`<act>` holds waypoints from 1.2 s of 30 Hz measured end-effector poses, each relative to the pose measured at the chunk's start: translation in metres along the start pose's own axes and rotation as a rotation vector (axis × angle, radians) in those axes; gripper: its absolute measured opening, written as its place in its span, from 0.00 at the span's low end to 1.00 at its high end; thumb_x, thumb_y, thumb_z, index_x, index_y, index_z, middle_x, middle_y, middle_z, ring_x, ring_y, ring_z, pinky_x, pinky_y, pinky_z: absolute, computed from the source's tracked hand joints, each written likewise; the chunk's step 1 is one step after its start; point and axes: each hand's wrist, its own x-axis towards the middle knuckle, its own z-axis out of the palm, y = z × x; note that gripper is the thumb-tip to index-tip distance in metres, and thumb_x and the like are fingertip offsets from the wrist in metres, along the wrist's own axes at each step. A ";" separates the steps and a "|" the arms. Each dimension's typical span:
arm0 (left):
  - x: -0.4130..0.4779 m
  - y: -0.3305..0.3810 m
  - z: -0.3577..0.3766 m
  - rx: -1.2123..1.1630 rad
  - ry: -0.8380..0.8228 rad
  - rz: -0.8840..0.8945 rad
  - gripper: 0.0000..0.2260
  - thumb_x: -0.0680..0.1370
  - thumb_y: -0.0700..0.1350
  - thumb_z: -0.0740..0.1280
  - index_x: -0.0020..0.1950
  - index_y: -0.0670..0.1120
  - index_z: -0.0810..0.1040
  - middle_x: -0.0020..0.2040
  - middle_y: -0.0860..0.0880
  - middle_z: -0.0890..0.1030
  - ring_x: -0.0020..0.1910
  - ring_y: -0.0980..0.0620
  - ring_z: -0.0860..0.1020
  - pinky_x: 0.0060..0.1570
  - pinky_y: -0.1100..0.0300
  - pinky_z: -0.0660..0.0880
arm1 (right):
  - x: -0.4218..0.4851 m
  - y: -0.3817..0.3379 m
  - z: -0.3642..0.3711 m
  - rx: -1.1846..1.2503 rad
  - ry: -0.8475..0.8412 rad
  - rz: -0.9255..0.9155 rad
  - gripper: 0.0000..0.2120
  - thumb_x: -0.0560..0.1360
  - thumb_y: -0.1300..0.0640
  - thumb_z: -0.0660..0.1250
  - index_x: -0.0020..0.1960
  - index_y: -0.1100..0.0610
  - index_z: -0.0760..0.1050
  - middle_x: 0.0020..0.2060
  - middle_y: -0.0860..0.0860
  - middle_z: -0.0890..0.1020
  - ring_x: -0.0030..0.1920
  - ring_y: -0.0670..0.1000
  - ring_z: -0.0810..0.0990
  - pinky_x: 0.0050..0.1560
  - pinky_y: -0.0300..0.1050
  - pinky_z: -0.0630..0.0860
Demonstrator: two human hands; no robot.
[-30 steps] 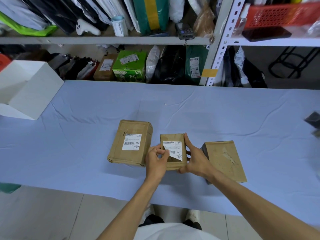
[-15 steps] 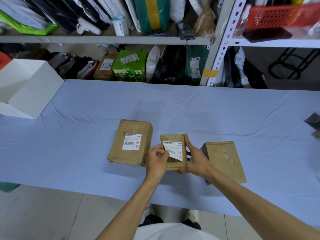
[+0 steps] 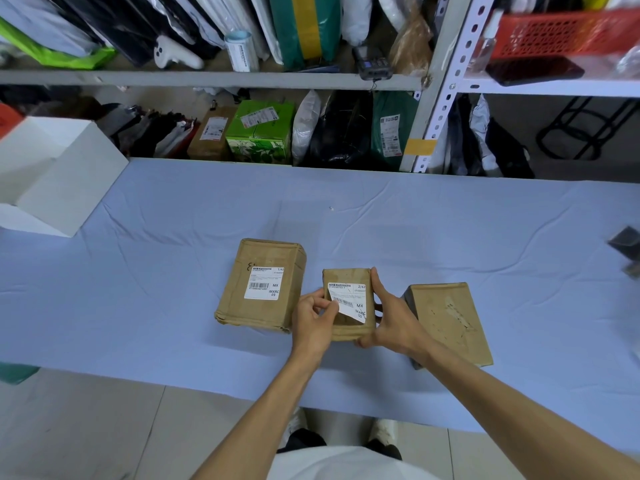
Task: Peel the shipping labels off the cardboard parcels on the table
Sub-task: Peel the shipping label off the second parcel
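Three brown cardboard parcels lie on the blue-covered table [image 3: 346, 216]. The small middle parcel [image 3: 346, 277] is gripped along its right side by my right hand [image 3: 389, 320]. Its white shipping label [image 3: 349, 301] is partly lifted at the lower left, and my left hand [image 3: 313, 322] pinches that loose corner. The left parcel [image 3: 261, 254] carries a flat white label [image 3: 265, 284]. The right parcel [image 3: 448, 320] shows bare cardboard with torn residue on top.
A white open box [image 3: 59, 174] stands at the table's left end. A dark object [image 3: 625, 242] sits at the right edge. Behind the table, metal shelves [image 3: 433, 98] hold bags and boxes. The tiled floor shows in front of the table.
The label's lower-left corner has been peeled further up and to the right by my left hand. My right hand keeps the same hold on the parcel.
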 end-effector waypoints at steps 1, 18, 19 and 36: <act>-0.001 0.001 0.000 -0.007 -0.003 0.001 0.07 0.75 0.34 0.67 0.37 0.37 0.75 0.49 0.62 0.77 0.48 0.64 0.77 0.41 0.79 0.70 | 0.000 0.000 0.000 0.000 -0.001 0.001 0.68 0.58 0.63 0.80 0.78 0.44 0.34 0.61 0.44 0.78 0.58 0.44 0.78 0.54 0.43 0.81; 0.000 -0.005 -0.001 -0.033 -0.018 0.004 0.09 0.75 0.36 0.68 0.35 0.43 0.75 0.60 0.51 0.81 0.52 0.48 0.80 0.56 0.51 0.77 | -0.002 0.002 -0.001 0.001 -0.002 0.007 0.68 0.58 0.64 0.81 0.78 0.46 0.33 0.58 0.43 0.78 0.54 0.45 0.80 0.50 0.40 0.81; -0.001 -0.005 -0.001 -0.043 -0.023 0.000 0.09 0.75 0.36 0.68 0.34 0.44 0.75 0.58 0.52 0.81 0.52 0.48 0.80 0.55 0.50 0.78 | -0.002 0.002 -0.001 0.002 -0.002 0.008 0.68 0.58 0.64 0.80 0.78 0.46 0.34 0.58 0.43 0.79 0.54 0.45 0.80 0.50 0.39 0.81; -0.004 -0.002 -0.003 -0.036 -0.018 -0.028 0.06 0.75 0.37 0.67 0.38 0.41 0.76 0.54 0.53 0.82 0.48 0.50 0.80 0.52 0.51 0.79 | -0.003 0.002 0.000 0.000 0.006 0.009 0.69 0.56 0.61 0.81 0.79 0.46 0.36 0.58 0.43 0.79 0.54 0.46 0.80 0.52 0.46 0.82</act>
